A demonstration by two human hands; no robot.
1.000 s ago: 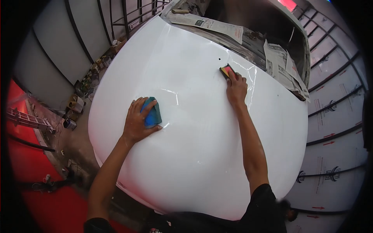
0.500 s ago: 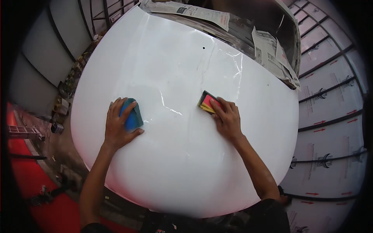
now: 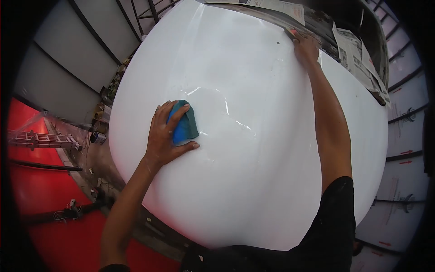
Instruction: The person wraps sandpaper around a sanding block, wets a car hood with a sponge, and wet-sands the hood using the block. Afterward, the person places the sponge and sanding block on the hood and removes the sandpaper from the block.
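A large white car hood (image 3: 226, 181) fills the middle of the view, with wet streaks shining on it. On its left part, my left hand (image 3: 165, 133) is closed on a blue and dark green sponge (image 3: 185, 127), which rests against the surface. My right arm reaches far up to the hood's back edge. There my right hand (image 3: 306, 47) holds a small block (image 3: 291, 33) with a bit of red showing; most of the block is hidden by the fingers. A small dark hole (image 3: 278, 43) lies just left of this hand.
Newspaper sheets (image 3: 355, 56) lie over the windshield area beyond the hood. A ladder (image 3: 43, 140) lies at the left by a red floor or sheet (image 3: 41, 186). Cans and a container (image 3: 97, 137) stand along the left wall. Printed plastic sheeting (image 3: 403, 181) lines the right side.
My right hand has moved from mid-hood up to its back edge with the block. The view has shifted, so the hood sits farther right. My left hand still holds the sponge on the left part.
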